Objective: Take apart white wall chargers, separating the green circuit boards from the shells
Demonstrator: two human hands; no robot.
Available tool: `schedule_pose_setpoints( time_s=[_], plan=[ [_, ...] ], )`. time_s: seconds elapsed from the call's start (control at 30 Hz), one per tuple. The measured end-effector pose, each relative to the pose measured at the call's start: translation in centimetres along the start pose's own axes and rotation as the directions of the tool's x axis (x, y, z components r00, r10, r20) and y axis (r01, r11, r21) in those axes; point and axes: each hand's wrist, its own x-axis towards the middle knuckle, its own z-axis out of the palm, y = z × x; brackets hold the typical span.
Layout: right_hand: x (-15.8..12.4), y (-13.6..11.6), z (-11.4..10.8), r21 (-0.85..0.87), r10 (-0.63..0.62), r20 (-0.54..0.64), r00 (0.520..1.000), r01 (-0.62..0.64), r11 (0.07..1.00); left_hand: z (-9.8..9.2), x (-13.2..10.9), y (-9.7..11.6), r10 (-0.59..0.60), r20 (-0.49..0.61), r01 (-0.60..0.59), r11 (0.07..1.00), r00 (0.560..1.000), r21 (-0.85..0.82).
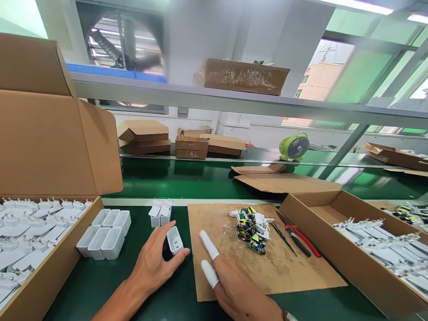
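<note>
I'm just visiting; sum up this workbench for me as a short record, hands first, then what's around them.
Left hand: holds a white casing by its edges, slotted face showing
Right hand: two fingers in white covers, over the cardboard sheet, no object visible in it
On sheet: circuit boards, red-and-black pliers
Left of left hand: small white cases, beside an open carton of white parts
Behind: green fan

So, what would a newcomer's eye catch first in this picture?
Probably the green fan, at the back, right of centre. Then, in front, the left hand, holding a white case, and the right hand, wearing two white finger covers. Beyond it, circuit boards lie on brown cardboard.
</note>
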Motion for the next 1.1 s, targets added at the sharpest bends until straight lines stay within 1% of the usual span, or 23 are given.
schedule_pose_setpoints(
  time_s=[0.07, 0.13, 0.2, 0.3, 0.37, 0.43, 0.5, 0.63, 0.73, 0.8, 0.87, 0.93, 1.0, 1.1],
  plan=[
    [0.5, 0.8, -1.1, 0.0, 0.033, -0.146, 0.989, -0.033, 0.999, 0.0, -0.1, -0.1, -0.002, 0.004, 0.002, 1.0, 1.0, 0.01],
    [0.9, 2.2, -2.5, 0.034, 0.078, -0.276, 0.958, -0.072, 0.997, 0.0, -0.2, -0.3, 0.0, 0.026, 0.0, 1.0, 1.0, 0.016],
    [0.9, 4.0, -4.2, 0.011, 0.116, -0.344, 0.932, -0.12, 0.993, 0.1, -0.3, -0.3, -0.002, 0.064, 0.001, 1.0, 0.998, 0.016],
    [0.5, 7.3, -6.8, -0.118, 0.143, -0.414, 0.899, -0.208, 0.971, 0.5, -0.7, -0.5, -0.007, 0.135, 0.006, 1.0, 0.991, 0.007],
    [0.1, 9.2, -8.0, -0.197, 0.14, -0.424, 0.895, -0.242, 0.95, 1.0, -1.0, -0.6, -0.004, 0.153, 0.005, 1.0, 0.988, -0.007],
    [0.0, 10.6, -8.7, -0.256, 0.129, -0.395, 0.909, -0.244, 0.935, 1.6, -1.3, -0.8, -0.001, 0.137, 0.006, 0.999, 0.991, -0.035],
    [0.2, 11.4, -8.9, -0.314, 0.111, -0.351, 0.93, -0.229, 0.922, 2.2, -1.6, -1.0, 0.001, 0.112, 0.008, 0.997, 0.994, -0.079],
    [1.4, 11.3, -8.8, -0.414, 0.069, -0.265, 0.962, -0.178, 0.893, 2.7, -1.7, -1.2, 0.008, 0.134, 0.013, 0.987, 0.991, -0.157],
    [2.5, 10.8, -8.9, -0.455, 0.006, -0.194, 0.981, -0.096, 0.885, 2.6, -1.5, -1.3, 0.0, 0.158, 0.028, 0.985, 0.987, -0.171],
    [3.2, 10.8, -9.0, -0.468, -0.024, -0.175, 0.984, -0.062, 0.881, 2.6, -1.5, -1.4, 0.009, 0.159, 0.019, 0.985, 0.987, -0.173],
    [4.0, 11.4, -9.3, -0.475, -0.026, -0.197, 0.98, -0.072, 0.877, 2.7, -1.5, -1.5, 0.015, 0.156, 0.011, 0.986, 0.988, -0.167],
    [4.8, 12.4, -9.7, -0.471, -0.005, -0.252, 0.968, -0.118, 0.874, 2.7, -1.6, -1.6, -0.007, 0.156, 0.031, 0.988, 0.988, -0.154],
    [5.7, 13.6, -10.3, -0.452, 0.026, -0.325, 0.945, -0.179, 0.874, 2.7, -1.6, -1.5, -0.01, 0.157, 0.036, 0.986, 0.987, -0.164],
    [6.7, 14.8, -11.3, -0.397, 0.066, -0.44, 0.896, -0.26, 0.88, 2.6, -1.4, -1.2, 0.03, 0.158, 0.002, 0.98, 0.987, -0.198]
  ],
)
